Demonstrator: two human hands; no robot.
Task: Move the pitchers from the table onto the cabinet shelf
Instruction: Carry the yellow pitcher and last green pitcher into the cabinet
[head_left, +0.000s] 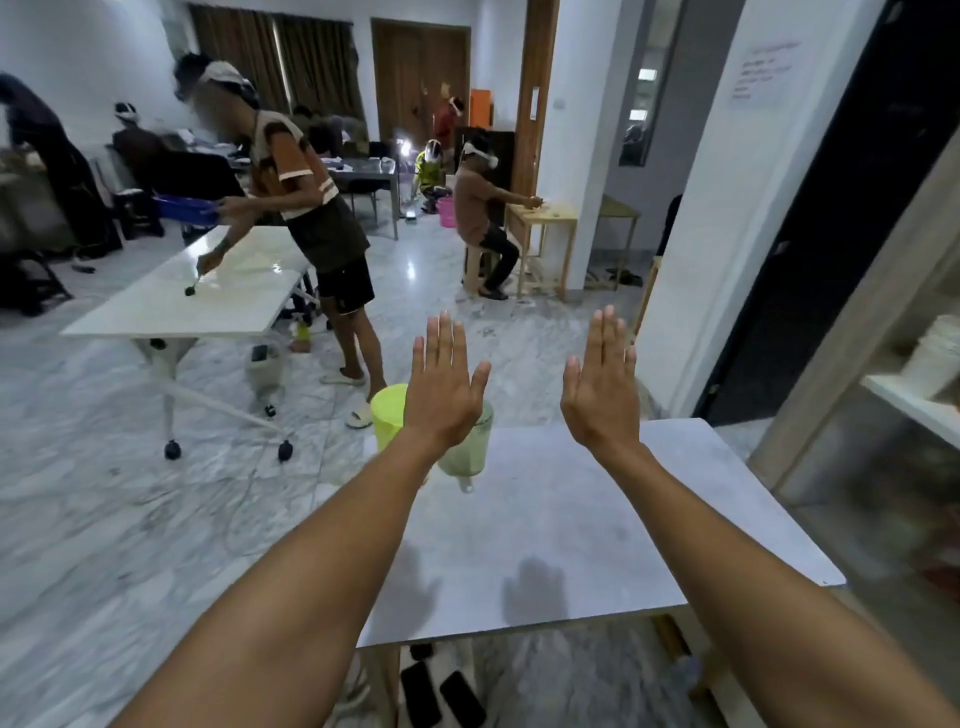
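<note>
Currently, your left hand (444, 387) and right hand (602, 387) are flat, open and empty. Two pitchers, yellow-green (388, 413) and clear (470, 452), stand at the table's (571, 519) far left corner. Blurred white items possibly occupy the cabinet shelf (914, 410); both transfers remain.

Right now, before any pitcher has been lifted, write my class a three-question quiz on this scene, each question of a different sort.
1. True or false: the left hand is gripping the yellow-green pitcher.
2. Multiple choice: the two pitchers stand at the grey table's (a) near right corner (b) far left corner (c) centre.
3. Fill in: the right hand is held flat with its fingers ____.

Key: 1 false, both hands are open and hold nothing. 2 (b), the yellow-green one beside the clear pitcher. 3 straight.
</note>
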